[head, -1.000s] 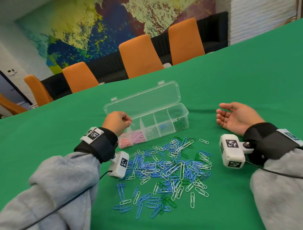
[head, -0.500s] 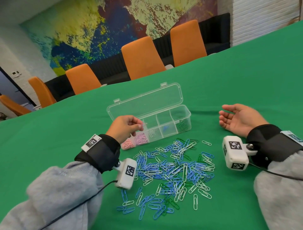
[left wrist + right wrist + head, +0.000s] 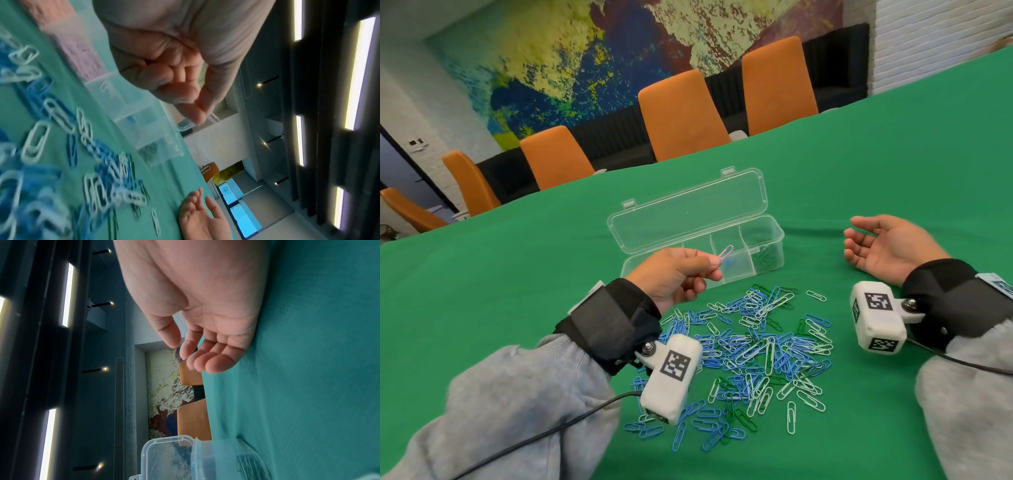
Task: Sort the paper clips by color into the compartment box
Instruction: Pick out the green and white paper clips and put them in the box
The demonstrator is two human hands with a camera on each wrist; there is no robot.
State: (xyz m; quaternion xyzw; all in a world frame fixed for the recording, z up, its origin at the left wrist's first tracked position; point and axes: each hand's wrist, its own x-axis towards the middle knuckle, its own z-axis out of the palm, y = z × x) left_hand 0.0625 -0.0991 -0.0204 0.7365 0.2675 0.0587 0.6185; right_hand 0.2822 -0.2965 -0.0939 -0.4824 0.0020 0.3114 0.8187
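Note:
A clear compartment box (image 3: 774,236) stands open on the green table, its lid (image 3: 688,212) folded back. My left hand (image 3: 678,274) hovers at the box's near wall and pinches a pink paper clip (image 3: 725,253) between thumb and forefinger; the same clip (image 3: 213,119) pokes out past the fingertips in the left wrist view. A heap of blue, white and green paper clips (image 3: 750,346) lies in front of the box. Pink clips (image 3: 78,48) fill the left compartments, green clips (image 3: 765,255) the right one. My right hand (image 3: 883,246) rests palm up, empty, right of the box.
Orange chairs (image 3: 678,116) line the far edge of the table. Camera blocks with cables hang from both wrists, the left one (image 3: 671,377) over the clip heap. Bare green cloth (image 3: 893,164) stretches behind and right of the box.
My left hand has drawn back from the left compartments toward me and to the right, now showing a pink clip in its pinch. The right hand has stayed where it was.

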